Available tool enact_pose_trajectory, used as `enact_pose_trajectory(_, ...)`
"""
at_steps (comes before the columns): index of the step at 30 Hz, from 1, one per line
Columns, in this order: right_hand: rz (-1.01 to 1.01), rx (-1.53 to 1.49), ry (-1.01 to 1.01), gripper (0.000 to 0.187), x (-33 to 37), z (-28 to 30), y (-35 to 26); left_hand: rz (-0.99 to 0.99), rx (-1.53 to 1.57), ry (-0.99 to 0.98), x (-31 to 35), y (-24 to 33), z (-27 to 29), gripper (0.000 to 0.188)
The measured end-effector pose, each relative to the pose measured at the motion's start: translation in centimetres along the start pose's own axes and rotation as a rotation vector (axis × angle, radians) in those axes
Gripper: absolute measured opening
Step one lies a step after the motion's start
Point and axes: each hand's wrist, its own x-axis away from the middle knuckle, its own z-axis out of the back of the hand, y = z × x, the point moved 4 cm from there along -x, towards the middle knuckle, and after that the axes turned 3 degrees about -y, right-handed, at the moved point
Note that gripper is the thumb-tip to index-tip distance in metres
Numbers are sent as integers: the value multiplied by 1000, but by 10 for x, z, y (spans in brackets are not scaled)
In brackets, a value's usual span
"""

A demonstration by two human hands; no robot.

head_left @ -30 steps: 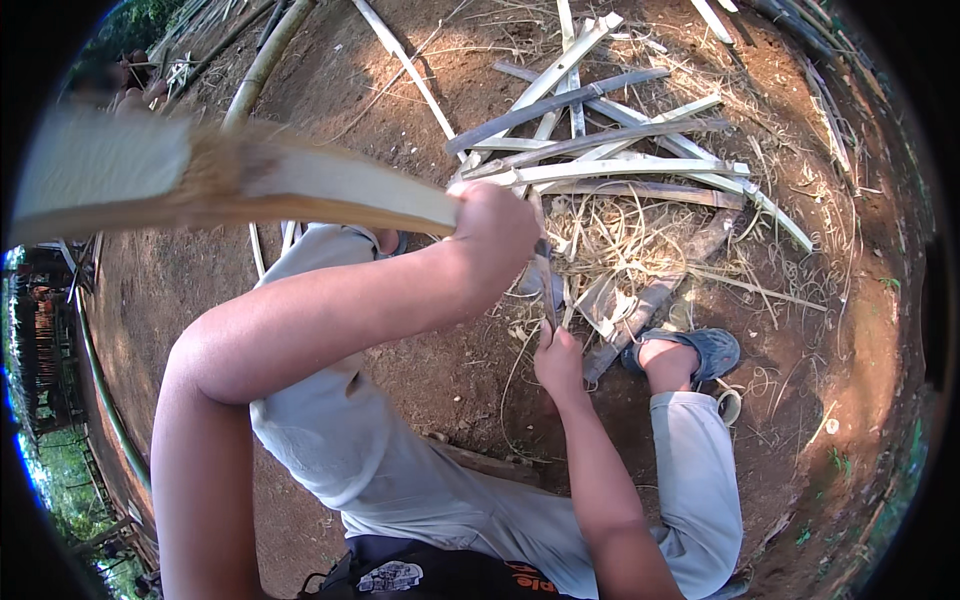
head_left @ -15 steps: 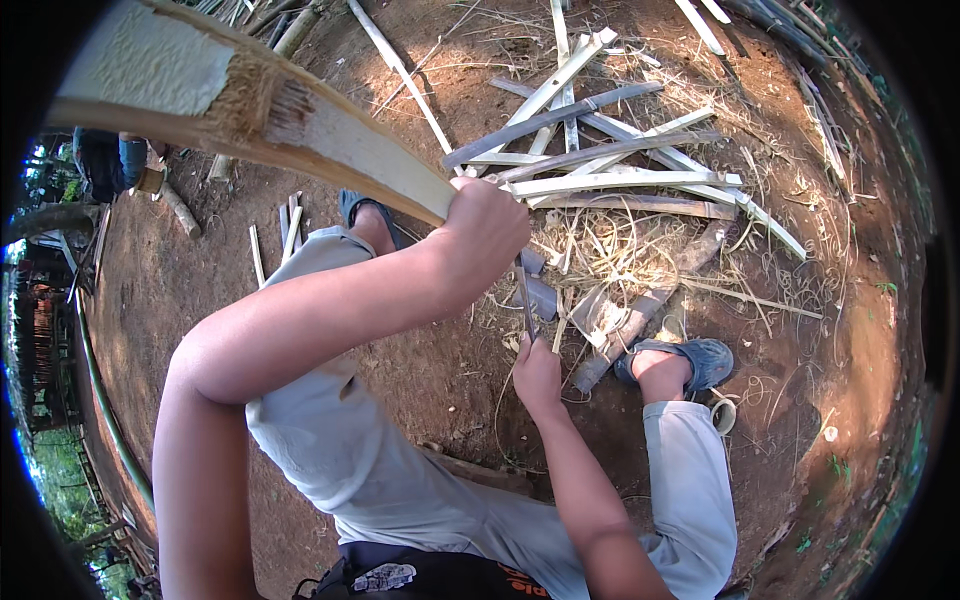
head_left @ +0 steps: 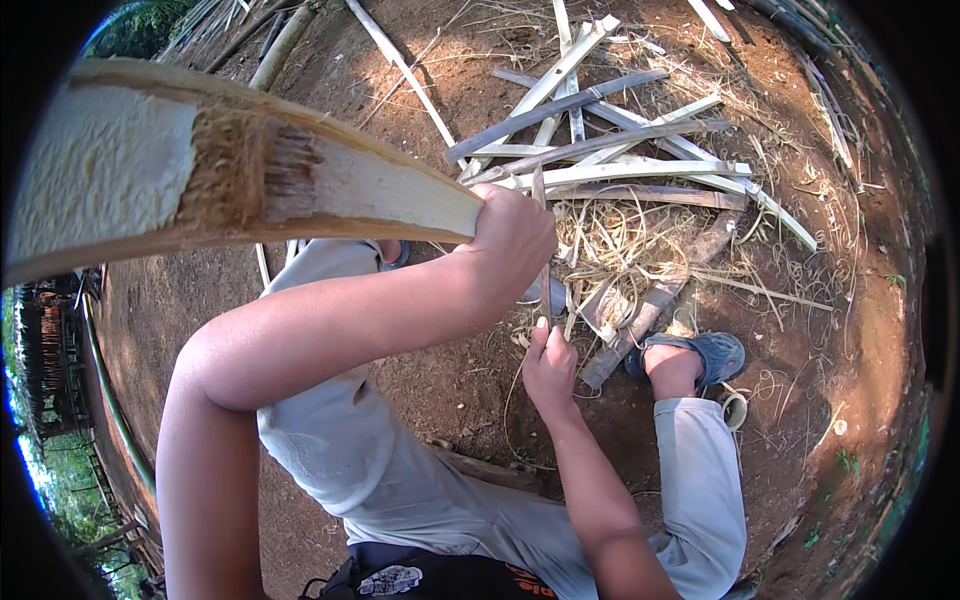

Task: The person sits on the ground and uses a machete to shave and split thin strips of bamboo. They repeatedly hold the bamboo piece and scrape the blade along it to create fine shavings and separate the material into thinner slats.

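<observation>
A long split bamboo strip [head_left: 375,190] slants from the upper left to the middle of the view, its pale inner face and rough brown node showing. My left hand [head_left: 510,237] is wrapped round its lower end. Below it, my right hand [head_left: 551,368] grips a knife [head_left: 546,288] with a long narrow blade, the thumb laid along it. The blade points away from me and its tip shows just past my left hand, which hides part of it. Whether the edge touches the bamboo cannot be seen.
Beyond my hands lies a crossed pile of split bamboo strips [head_left: 640,172]. Thin curled shavings [head_left: 625,245] cover the ground beside a bamboo piece [head_left: 660,290]. My sandalled foot [head_left: 712,358] is at the right, near a short bamboo ring [head_left: 735,411]. A pole [head_left: 283,50] lies far left.
The bamboo strip has swung lower and nearer at its far end. Both hands have shifted slightly right, and the knife blade now reaches up past my left hand.
</observation>
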Motion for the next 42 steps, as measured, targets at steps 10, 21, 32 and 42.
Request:
enact_pose_trajectory(10,-182,144,-132,41,2,-16,27,39,65,-16,7,-9,-10,7)
enact_pose_trajectory(21,-97,163,-94,31,2,-9,11,-1,56,41,8,-15,-7,9)
enact_pose_trajectory(32,-236,194,-180,34,-1,-9,13,2,80,-71,3,-11,-7,8)
enact_pose_trajectory(42,-53,-68,34,35,3,11,5,35,71,-8,0,-5,-10,5)
